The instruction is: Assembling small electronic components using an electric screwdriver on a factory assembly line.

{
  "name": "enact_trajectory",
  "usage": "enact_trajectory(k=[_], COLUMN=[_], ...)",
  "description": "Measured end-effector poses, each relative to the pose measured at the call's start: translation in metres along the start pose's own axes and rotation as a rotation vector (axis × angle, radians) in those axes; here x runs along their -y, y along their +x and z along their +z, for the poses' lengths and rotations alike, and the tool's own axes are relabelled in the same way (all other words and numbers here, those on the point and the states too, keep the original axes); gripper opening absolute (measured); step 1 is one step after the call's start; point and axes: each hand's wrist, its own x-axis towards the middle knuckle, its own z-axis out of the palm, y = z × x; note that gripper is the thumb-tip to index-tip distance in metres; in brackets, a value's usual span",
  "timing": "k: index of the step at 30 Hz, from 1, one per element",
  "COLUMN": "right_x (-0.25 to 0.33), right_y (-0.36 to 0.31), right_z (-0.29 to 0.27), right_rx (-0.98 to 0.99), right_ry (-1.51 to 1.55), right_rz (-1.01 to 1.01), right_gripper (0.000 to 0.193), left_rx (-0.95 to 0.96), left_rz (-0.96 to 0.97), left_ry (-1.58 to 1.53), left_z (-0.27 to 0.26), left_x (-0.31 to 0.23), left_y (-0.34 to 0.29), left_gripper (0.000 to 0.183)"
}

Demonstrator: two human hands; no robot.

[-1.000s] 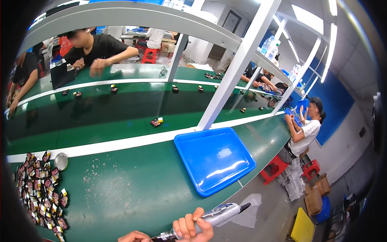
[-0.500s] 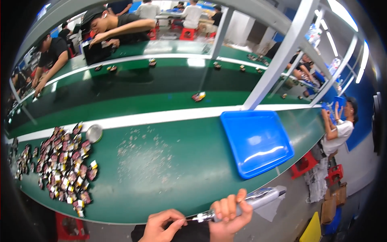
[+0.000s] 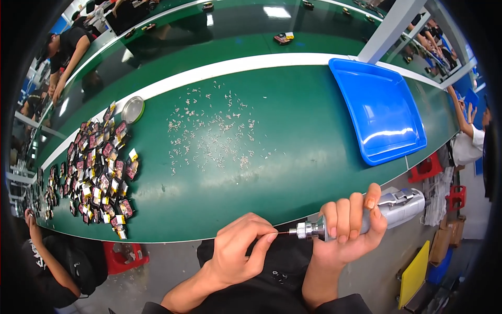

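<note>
My right hand (image 3: pixel 349 226) is wrapped round the grey and silver body of an inline power screwdriver (image 3: pixel 400 206), held sideways at the near edge of the green table. A lever shows on its body. From its silver chuck (image 3: pixel 307 230) a thin, dark reddish bit (image 3: pixel 283 232) points left. My left hand (image 3: pixel 243 245) is closed, thumb and forefinger pinching the tip of that bit; the very end is hidden by the fingers. Tiny white slivers (image 3: pixel 219 137) lie scattered on the table beyond my hands.
A blue tray (image 3: pixel 372 123) rests on the table at the right. To the left lies a heap of small black parts with white and yellow tabs (image 3: pixel 99 175), beside a round metal lid (image 3: pixel 133 110). Red stools (image 3: pixel 123 256) stand below the table. A person sits at the lower left.
The view has tipped downward, so table, tray and hands appear higher. My hands keep the same grip on the screwdriver and its bit.
</note>
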Motion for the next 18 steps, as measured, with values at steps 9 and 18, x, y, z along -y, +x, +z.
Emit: enact_trajectory(k=[9,18], right_x=[0.002,-0.002], right_y=[0.009,0.014], right_z=[-0.016,-0.024], right_rx=[-0.056,-0.161], right_ry=[0.123,0.140], right_rz=[0.060,0.052], right_gripper=[0.010,0.011], left_rx=[0.061,0.150], left_rz=[-0.066,-0.005], left_ry=[-0.095,0.080], left_z=[0.008,0.002], left_x=[0.003,-0.008], left_y=[0.007,0.038], left_gripper=[0.008,0.016])
